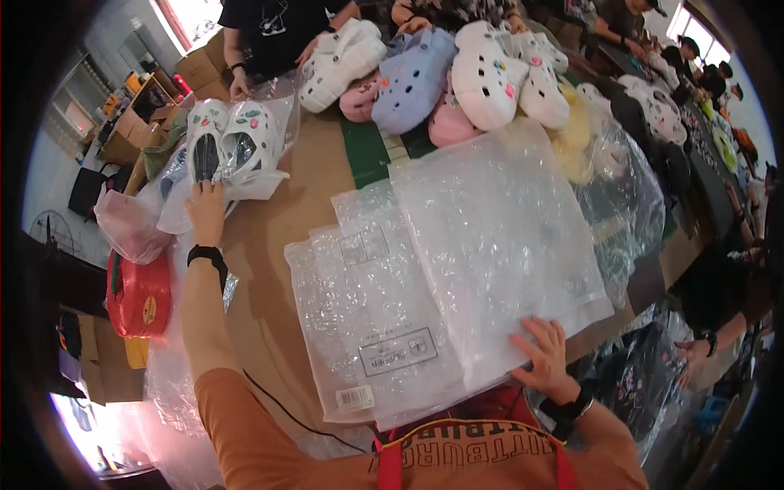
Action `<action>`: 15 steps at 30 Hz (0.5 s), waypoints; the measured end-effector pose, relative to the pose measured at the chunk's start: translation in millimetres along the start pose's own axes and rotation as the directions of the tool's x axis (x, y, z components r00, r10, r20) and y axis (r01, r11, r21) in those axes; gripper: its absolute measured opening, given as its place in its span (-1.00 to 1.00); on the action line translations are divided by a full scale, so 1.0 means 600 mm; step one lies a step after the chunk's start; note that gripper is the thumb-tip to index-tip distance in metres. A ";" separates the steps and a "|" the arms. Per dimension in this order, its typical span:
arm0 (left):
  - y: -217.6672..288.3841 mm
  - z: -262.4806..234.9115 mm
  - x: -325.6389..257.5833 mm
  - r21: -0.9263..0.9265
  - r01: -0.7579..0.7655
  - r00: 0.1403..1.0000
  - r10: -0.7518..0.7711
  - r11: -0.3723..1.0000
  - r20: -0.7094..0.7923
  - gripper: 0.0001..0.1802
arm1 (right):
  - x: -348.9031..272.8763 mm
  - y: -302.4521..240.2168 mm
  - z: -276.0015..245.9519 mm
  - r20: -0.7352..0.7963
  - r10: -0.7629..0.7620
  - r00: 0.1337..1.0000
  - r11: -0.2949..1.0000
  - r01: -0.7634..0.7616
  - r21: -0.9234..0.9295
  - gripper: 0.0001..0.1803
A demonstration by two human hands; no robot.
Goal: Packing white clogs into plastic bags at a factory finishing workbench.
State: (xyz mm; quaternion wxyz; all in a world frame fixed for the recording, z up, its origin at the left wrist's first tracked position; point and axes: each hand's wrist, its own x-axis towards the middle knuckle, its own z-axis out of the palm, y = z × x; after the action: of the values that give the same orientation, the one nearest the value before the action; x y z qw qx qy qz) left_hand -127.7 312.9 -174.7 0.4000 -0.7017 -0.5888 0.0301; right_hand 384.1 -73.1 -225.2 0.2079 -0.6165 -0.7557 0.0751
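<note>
My left hand point(206, 211) reaches far to the left, its fingers closed over the near end of a pair of white clogs point(245, 149). These clogs carry colourful charms and are in a clear plastic bag. My right hand point(543, 357) lies spread on the near right edge of a large frosted plastic bag point(498, 237). Under that bag's left side lie more flat clear bags point(367, 318), with dark printed marks and a small white label. Another person's hand point(239, 84) is at the far end of the bagged clogs.
Loose white, blue and pink clogs point(415, 80) are piled along the far side of the brown tabletop point(273, 278). Crumpled clear plastic point(616, 196) lies at the right. A red bundle point(139, 294) sits at the left edge. People stand across the table and along the right.
</note>
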 end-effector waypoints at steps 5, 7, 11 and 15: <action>-0.007 -0.023 0.000 -0.038 -0.015 0.998 0.013 0.999 -0.063 -0.66 | 0.002 0.004 -0.002 0.011 0.000 1.000 1.000 0.000 0.006 -0.43; -0.011 -0.027 -0.006 -0.033 0.005 0.999 -0.006 0.999 -0.050 -0.59 | 0.008 0.001 0.000 -0.010 -0.017 1.000 1.000 0.017 0.003 -0.43; 0.039 -0.103 -0.030 -0.168 0.090 0.980 -0.118 0.982 -0.163 -0.45 | 0.007 0.002 0.002 -0.032 -0.039 0.999 0.999 0.039 0.010 -0.44; 0.140 -0.146 -0.136 -0.455 -0.008 0.989 0.075 0.890 0.131 -0.39 | -0.002 -0.003 0.001 -0.097 -0.095 0.991 0.995 0.092 -0.037 -0.41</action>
State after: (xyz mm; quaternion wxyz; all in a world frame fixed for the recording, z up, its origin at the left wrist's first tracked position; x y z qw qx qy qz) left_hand -40.2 198.4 -200.6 0.1809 -0.7839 -0.5919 -0.0486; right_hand 382.3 -74.6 -225.4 0.2384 -0.5867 -0.7736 0.0225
